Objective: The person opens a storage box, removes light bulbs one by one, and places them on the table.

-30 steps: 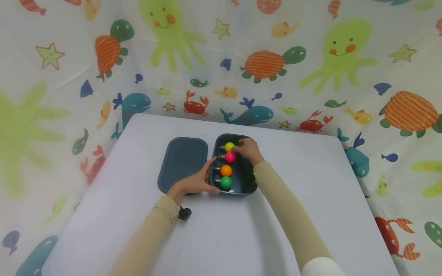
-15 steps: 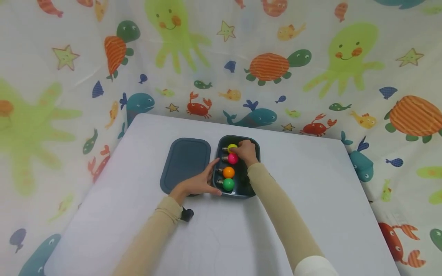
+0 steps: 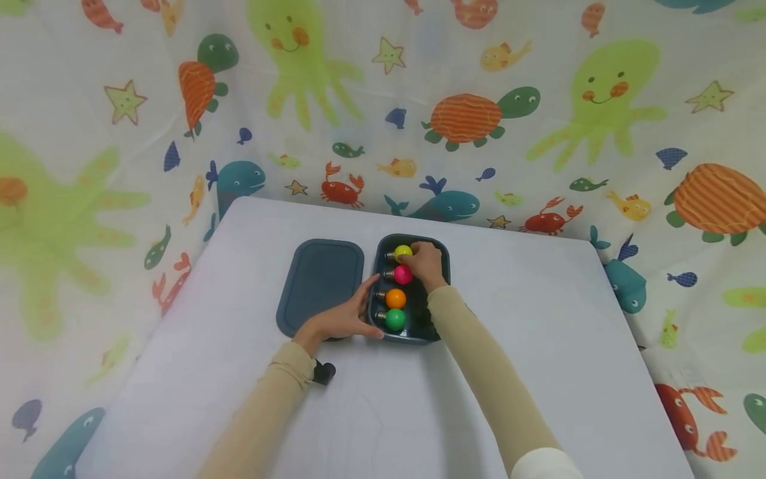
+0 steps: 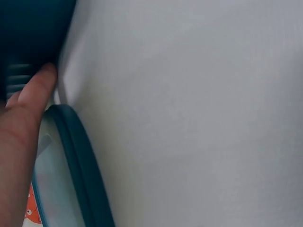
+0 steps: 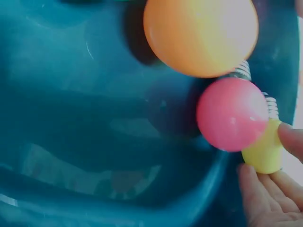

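Note:
A dark teal tray (image 3: 419, 336) holds a column of round coloured light bulbs, their screw bases pointing left. My right hand (image 3: 428, 265) reaches in at the back and pinches the yellow light bulb (image 5: 265, 153) between thumb and fingers. Close beside that bulb lies the pink bulb (image 5: 232, 115). Nearer the front are the orange bulb (image 3: 395, 299) and the green bulb (image 3: 395, 319). My left hand (image 3: 343, 318) is spread around the tray's front left corner, fingers along the left wall and thumb at the front edge. In the left wrist view its finger (image 4: 40, 90) touches the tray's outer wall.
A flat dark lid (image 3: 323, 286) lies left of the tray, partly under my left hand. The white table (image 3: 538, 319) reaches out on both sides. A curtain (image 3: 359, 86) with sea animals hangs behind it.
My right hand has shifted slightly left and its fingers now close on the yellow bulb. The left hand stays against the tray. The head view has shifted a little.

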`<state>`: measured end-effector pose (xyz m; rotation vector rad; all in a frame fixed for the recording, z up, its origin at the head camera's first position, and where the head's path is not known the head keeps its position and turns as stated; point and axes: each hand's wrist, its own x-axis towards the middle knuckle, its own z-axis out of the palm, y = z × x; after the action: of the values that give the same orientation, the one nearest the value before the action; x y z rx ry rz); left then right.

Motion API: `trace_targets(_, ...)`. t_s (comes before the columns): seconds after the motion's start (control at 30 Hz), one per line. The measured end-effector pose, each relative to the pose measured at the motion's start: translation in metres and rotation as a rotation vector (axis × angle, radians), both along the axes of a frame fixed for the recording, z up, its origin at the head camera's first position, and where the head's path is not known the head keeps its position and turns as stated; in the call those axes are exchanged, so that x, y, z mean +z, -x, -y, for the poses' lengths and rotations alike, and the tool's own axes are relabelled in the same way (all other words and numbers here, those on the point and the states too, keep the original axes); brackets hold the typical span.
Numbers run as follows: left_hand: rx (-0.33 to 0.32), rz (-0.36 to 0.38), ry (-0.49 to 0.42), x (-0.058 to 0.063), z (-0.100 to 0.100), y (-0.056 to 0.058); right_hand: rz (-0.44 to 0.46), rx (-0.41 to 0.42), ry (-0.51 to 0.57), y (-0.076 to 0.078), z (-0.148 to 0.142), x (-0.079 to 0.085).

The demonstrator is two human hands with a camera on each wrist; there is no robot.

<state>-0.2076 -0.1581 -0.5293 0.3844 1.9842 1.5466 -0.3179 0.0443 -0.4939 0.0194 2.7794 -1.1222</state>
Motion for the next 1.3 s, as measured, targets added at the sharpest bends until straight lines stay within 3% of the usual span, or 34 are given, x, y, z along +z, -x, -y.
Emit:
trace_targets(0.1, 0.003, -0.007, -0.002, 0.0, 0.002, 0.001, -0.03, 0.009, 0.045, 0.0, -0.004, 0.006)
trace_targets(0.27, -0.004, -0.011, -0.011, -0.001, 0.006, 0.001, -0.012, -0.009, 0.211, 0.002, -0.019, 0.016)
trace_targets(0.47, -0.001, -0.009, -0.016, -0.004, 0.005, 0.001, 0.032, -0.102, 0.528, 0.006, -0.05, 0.024)
trace_targets(0.63, 0.006, -0.003, -0.008, -0.005, 0.004, 0.001, 0.017, -0.216, 0.656, 0.01, -0.086, 0.023)
trace_targets(0.87, 0.011, 0.003, -0.013, -0.006, 0.003, 0.001, 0.003, -0.366, 0.683, 0.006, -0.135, 0.005)
trace_targets(1.1, 0.008, -0.005, -0.012, -0.006, 0.001, 0.001, 0.035, -0.447, 0.557, -0.002, -0.163, -0.019)
trace_targets(1.3, -0.002, -0.01, -0.003, -0.006, -0.002, 0.002, 0.071, -0.485, 0.458, -0.004, -0.176, -0.029)
